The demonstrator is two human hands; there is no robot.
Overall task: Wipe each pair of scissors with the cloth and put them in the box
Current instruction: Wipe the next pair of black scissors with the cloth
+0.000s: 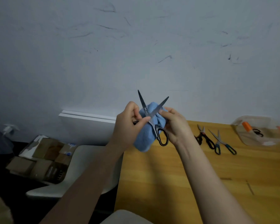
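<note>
Forearms rise from the bottom edge and meet above the near left corner of the table. The left hand grips the scissors by one handle, fingers curled round it, with the forefinger laid across toward the pivot. That handle is mostly hidden in the palm; only a dark tip shows at the hand's left side. The other handle loop hangs free below, in front of the cloth. The blades stand spread in a V, points up. The right hand holds the blue cloth bunched behind the scissors. Its thumb and fingertips pinch a fold against the right blade about halfway along it. The rest of the cloth droops between the two wrists.

Farther back and to the right, two more pairs lie on the wood side by side, apart from each other. These are the shears with black handles and the teal pair, both partly open, with their points toward the wall. Beyond them, at the right edge, sits the clear box with orange clips. A dark-handled boxed pair lies inside it.

Left of the table stands a white chair, and past it are stacked cartons. A white board leans against the scuffed wall.
</note>
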